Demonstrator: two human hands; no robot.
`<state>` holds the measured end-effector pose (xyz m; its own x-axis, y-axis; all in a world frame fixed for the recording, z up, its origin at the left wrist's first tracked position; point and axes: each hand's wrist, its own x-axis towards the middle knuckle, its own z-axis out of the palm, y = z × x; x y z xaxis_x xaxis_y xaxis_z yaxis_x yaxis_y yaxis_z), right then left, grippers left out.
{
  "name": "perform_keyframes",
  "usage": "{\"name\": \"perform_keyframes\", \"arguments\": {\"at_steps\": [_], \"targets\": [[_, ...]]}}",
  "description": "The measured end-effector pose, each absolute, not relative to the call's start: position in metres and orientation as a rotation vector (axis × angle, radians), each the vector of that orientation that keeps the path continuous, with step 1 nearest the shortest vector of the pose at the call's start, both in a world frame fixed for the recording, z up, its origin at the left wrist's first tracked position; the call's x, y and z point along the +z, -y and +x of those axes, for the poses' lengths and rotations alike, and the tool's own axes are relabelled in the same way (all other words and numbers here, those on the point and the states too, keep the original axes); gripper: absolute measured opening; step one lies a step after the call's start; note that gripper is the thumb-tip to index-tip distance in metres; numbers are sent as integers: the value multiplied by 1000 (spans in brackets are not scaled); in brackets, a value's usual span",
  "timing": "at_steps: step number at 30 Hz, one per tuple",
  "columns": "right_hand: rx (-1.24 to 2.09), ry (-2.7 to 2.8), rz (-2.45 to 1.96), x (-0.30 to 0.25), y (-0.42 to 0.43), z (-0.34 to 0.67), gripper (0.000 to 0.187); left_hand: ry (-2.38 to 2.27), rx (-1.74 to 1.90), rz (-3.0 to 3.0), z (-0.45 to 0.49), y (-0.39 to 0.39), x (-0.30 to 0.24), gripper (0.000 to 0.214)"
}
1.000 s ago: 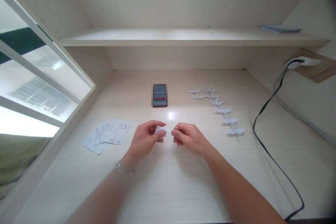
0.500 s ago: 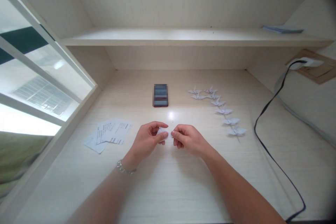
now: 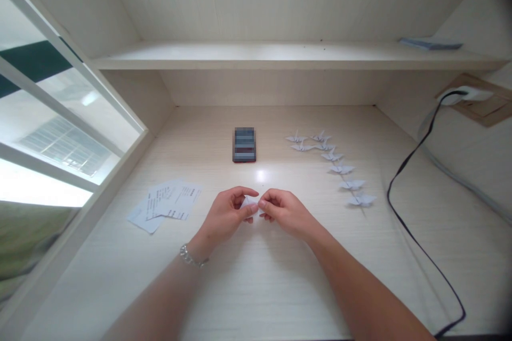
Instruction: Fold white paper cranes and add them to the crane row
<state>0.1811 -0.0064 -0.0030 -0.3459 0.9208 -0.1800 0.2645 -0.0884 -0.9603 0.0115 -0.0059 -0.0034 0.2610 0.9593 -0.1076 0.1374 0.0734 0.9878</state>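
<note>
A small folded piece of white paper (image 3: pixel 248 202) is pinched between the thumb and fingers of my left hand (image 3: pixel 230 210), over the middle of the desk. My right hand (image 3: pixel 285 210) has its thumb and forefinger pressed together at the paper's right edge, the fingertips of both hands nearly meeting. Much of the paper is hidden behind my fingers. Several white paper cranes (image 3: pixel 341 169) stand in a curved line on the desk to the right, with wings spread.
Printed paper sheets (image 3: pixel 174 200) lie overlapped at the left. A dark phone-like rectangle (image 3: pixel 244 145), its face blurred, rests beyond my hands. At the right, a black cable (image 3: pixel 404 165) runs from a wall socket (image 3: pixel 480 97) down across the desk. A raised shelf (image 3: pixel 240 56) spans the back.
My right hand has shifted slightly left, so its fingertips now meet the paper's edge near my left thumb. The cranes, sheets and cable have not moved.
</note>
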Motion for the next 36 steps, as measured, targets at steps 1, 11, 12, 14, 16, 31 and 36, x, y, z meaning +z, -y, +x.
{"name": "perform_keyframes", "arguments": {"at_steps": [1, 11, 12, 14, 16, 31, 36], "targets": [[1447, 1635, -1291, -3, 6, 181, 15, -1136, 882, 1343, 12, 6, -3, 30], [1190, 1780, -1340, -2, 8, 178, 17, -1081, 777, 1136, 13, 6, 4, 23], [1188, 1787, -1341, -2, 8, 178, 17, -1096, 777, 1137, 13, 6, 3, 23], [1192, 1793, -1340, -2, 9, 178, 17, -1131, 787, 1166, 12, 6, 1, 23], [1196, 1796, -1338, -1, 9, 178, 18, -1152, 797, 1193, 11, 5, -1, 23], [1179, 1783, -1335, -5, 7, 181, 18, -1172, 821, 1279, 12, 4, 0, 30], [1203, 1792, -1304, -3, 8, 179, 17, -1175, 791, 1300, 13, 4, 1, 25]]}}
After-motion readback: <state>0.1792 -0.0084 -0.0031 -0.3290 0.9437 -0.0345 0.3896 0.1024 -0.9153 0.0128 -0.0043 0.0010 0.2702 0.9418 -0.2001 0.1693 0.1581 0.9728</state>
